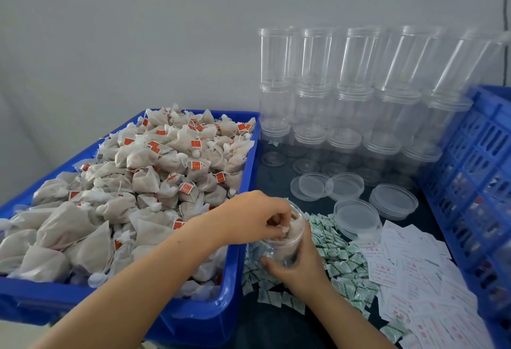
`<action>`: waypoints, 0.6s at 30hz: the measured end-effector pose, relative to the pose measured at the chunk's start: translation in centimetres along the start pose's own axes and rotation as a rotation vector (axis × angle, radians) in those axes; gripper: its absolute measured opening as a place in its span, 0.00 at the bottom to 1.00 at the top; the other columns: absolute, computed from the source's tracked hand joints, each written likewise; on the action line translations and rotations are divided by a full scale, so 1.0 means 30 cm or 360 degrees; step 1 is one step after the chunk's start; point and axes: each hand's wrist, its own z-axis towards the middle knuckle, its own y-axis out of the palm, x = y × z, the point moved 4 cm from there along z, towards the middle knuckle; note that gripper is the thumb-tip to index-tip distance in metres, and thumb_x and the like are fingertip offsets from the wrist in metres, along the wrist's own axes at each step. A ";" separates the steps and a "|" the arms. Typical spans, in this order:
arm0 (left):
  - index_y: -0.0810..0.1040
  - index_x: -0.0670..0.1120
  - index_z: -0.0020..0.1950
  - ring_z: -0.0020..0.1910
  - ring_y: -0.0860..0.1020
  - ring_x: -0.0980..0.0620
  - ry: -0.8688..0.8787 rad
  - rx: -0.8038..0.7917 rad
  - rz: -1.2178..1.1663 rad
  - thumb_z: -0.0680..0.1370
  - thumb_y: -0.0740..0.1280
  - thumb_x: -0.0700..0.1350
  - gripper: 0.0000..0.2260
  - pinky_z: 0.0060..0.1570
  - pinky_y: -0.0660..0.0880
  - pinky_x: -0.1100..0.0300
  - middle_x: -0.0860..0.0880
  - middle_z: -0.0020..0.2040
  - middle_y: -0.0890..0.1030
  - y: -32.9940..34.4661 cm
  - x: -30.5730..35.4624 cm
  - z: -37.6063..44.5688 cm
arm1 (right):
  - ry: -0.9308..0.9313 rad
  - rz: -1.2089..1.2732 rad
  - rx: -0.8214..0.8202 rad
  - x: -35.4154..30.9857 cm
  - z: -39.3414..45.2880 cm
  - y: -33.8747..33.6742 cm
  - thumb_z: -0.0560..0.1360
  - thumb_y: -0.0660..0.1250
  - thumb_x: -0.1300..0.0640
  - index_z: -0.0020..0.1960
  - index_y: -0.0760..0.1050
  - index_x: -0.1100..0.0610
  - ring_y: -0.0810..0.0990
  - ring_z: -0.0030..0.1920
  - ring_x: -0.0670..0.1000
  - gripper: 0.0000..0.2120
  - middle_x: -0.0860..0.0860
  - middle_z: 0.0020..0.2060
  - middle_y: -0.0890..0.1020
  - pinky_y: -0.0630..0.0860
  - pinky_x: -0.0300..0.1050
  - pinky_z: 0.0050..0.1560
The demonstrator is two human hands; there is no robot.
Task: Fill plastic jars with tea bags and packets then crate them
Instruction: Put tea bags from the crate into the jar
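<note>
A clear plastic jar is gripped from below by the right hand, its fingers curled round the wall, just above the dark worktop. The left hand is held at the jar's mouth, fingers pinching a tea bag partly inside it. A blue tub heaped with tagged tea bags is seen on the left. Small green-and-white packets and white paper slips are spread beside the jar. Loose lids, stacked empty jars and a blue crate are seen at the right
</note>
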 end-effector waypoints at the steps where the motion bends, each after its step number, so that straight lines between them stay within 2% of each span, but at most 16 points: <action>1: 0.76 0.52 0.48 0.41 0.76 0.62 -0.0005 -0.0049 0.0016 0.77 0.67 0.46 0.02 0.48 0.76 0.57 0.59 0.43 0.81 0.003 0.000 0.002 | 0.0001 -0.0001 -0.0003 0.001 0.000 0.000 0.63 0.80 0.51 0.67 0.65 0.33 0.82 0.58 0.45 0.39 0.40 0.58 0.81 0.78 0.35 0.52; 5: 0.78 0.52 0.50 0.45 0.78 0.59 -0.0004 -0.0152 0.0115 0.77 0.67 0.46 0.03 0.49 0.76 0.57 0.56 0.46 0.83 0.004 0.009 0.015 | 0.0026 -0.0008 0.0012 0.006 0.000 -0.001 0.62 0.80 0.48 0.69 0.63 0.35 0.81 0.60 0.46 0.41 0.40 0.59 0.80 0.78 0.39 0.54; 10: 0.82 0.52 0.51 0.46 0.79 0.59 0.0020 -0.0145 0.0137 0.77 0.67 0.46 0.06 0.50 0.75 0.57 0.57 0.47 0.83 0.003 0.017 0.015 | 0.0056 -0.0022 0.0008 0.014 -0.004 0.000 0.62 0.80 0.47 0.72 0.61 0.38 0.80 0.61 0.44 0.44 0.39 0.61 0.79 0.77 0.36 0.54; 14: 0.83 0.52 0.50 0.45 0.79 0.59 0.0033 -0.0123 0.0127 0.77 0.67 0.47 0.06 0.50 0.75 0.57 0.57 0.46 0.83 0.007 0.015 0.013 | 0.0056 -0.0044 0.0007 0.016 -0.005 -0.003 0.61 0.80 0.44 0.73 0.60 0.40 0.80 0.61 0.44 0.46 0.42 0.62 0.77 0.78 0.39 0.56; 18: 0.83 0.52 0.49 0.43 0.79 0.60 0.0038 -0.0055 0.0096 0.77 0.67 0.47 0.05 0.48 0.75 0.58 0.57 0.43 0.83 0.007 0.012 0.010 | 0.0070 -0.0051 0.0018 0.016 -0.005 -0.003 0.60 0.79 0.43 0.74 0.60 0.42 0.79 0.61 0.42 0.47 0.42 0.63 0.77 0.77 0.37 0.56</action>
